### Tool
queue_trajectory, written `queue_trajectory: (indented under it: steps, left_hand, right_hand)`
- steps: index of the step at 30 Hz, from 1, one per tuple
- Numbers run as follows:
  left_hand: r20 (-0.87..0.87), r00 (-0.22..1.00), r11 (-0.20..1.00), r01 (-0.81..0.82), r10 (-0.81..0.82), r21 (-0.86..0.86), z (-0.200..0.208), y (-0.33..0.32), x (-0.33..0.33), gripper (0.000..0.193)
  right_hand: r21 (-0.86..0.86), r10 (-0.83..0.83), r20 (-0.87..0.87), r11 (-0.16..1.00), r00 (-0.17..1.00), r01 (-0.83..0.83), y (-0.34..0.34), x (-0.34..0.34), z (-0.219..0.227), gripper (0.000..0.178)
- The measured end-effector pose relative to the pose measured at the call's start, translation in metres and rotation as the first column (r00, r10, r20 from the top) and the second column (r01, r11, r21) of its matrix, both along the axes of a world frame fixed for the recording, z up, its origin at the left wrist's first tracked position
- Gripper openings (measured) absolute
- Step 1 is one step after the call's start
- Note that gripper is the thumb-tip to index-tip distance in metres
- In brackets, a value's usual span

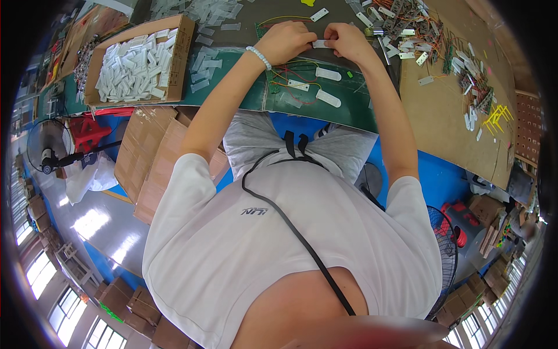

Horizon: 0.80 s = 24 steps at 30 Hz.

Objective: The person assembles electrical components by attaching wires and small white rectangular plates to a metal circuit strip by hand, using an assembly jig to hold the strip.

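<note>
Between my two hands is a small whitish plastic piece [319, 43]. My left hand [286, 42], with a pale bead bracelet at the wrist, pinches its left end. My right hand [347, 42] is closed on its right end, with the fingertips partly hidden. Nearer to me on the green mat lie white rounded plastic pieces [328, 74] with red and yellow wires. The wires run left to small green circuit boards [273, 88]. Beyond my hands lies a white plate with a hole [319, 14].
At the left, a cardboard box [183, 49] is filled with clear plastic casings [136, 67], and more casings lie loose beside it. A tangled heap of wired parts [407, 29] is at the right. Yellow plastic pieces [497, 119] lie on the brown board [442, 116]. Fans stand on both sides.
</note>
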State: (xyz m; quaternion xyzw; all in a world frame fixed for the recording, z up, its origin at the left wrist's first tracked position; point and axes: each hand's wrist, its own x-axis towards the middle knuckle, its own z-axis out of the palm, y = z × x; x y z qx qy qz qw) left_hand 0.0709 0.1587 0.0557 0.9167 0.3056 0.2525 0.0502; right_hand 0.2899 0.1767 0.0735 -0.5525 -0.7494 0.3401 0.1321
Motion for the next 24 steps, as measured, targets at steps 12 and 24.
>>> queue_trajectory:
  steps: [12, 24]
  left_hand:
    - [-0.119, 0.993, 0.990, 0.022, -0.005, 0.142, -0.004, -0.025, -0.003, 0.018]
    - [-0.150, 0.988, 0.995, -0.021, 0.035, 0.096, 0.001, -0.037, -0.007, 0.032]
  right_hand:
    - [0.031, -0.047, -0.066, 0.998, 0.997, 0.050, -0.002, 0.003, -0.010, 0.018]
    - [-0.042, -0.105, -0.114, 0.994, 0.988, 0.101, -0.004, 0.001, -0.006, 0.015]
